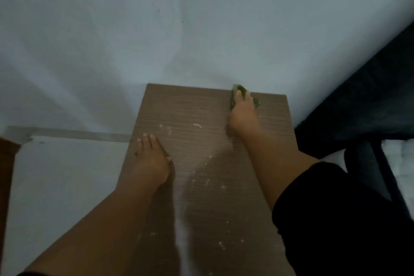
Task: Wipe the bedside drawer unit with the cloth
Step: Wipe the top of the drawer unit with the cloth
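Observation:
The bedside drawer unit (197, 107) shows its brown wood-grain top, dusty with pale specks and a whitish streak down the middle. My right hand (242, 114) presses a green cloth (235, 90) flat on the top's far right corner, close to the wall; most of the cloth is hidden under my fingers. My left hand (152, 159) rests flat on the left side of the top, fingers together, holding nothing.
A pale wall (201, 29) rises directly behind the unit. A dark bed edge (369, 96) with white bedding (398, 159) lies to the right. White floor (67, 175) and a skirting strip are to the left, with a brown wooden edge (6, 163) at the far left.

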Action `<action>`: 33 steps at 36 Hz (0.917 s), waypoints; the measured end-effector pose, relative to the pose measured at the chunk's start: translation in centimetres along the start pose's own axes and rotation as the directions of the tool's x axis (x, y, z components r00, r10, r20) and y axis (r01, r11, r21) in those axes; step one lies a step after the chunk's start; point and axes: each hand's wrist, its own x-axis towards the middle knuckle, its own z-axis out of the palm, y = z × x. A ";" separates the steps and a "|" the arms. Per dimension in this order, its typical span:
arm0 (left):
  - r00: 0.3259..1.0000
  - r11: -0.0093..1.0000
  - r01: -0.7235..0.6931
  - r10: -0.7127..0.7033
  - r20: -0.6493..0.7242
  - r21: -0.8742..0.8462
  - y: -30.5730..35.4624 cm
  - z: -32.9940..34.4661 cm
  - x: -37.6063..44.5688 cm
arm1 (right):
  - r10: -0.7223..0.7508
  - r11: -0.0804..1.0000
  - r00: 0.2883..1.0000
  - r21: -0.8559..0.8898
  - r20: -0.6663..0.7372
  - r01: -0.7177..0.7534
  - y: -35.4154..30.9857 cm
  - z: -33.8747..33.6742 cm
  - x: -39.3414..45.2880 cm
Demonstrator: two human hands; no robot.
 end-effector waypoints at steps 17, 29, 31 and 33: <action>0.957 0.957 -0.275 0.264 0.125 0.088 -10.8 0.2 -0.8 | -0.364 0.884 0.847 -0.143 0.388 0.445 -14.4 15.2 -8.3; 0.956 0.950 -0.290 0.282 0.078 0.114 -11.1 0.6 -0.7 | -0.344 0.865 0.849 -0.218 0.401 0.453 -12.9 15.8 -8.1; 0.965 0.951 -0.262 0.253 0.073 0.165 -10.7 0.6 -0.7 | -0.330 0.872 0.860 -0.223 0.389 0.435 -12.1 15.5 -7.8; 0.970 0.949 -0.242 0.232 0.075 0.200 -10.1 0.6 -0.9 | -0.310 0.879 0.874 -0.238 0.373 0.413 -11.2 15.0 -7.6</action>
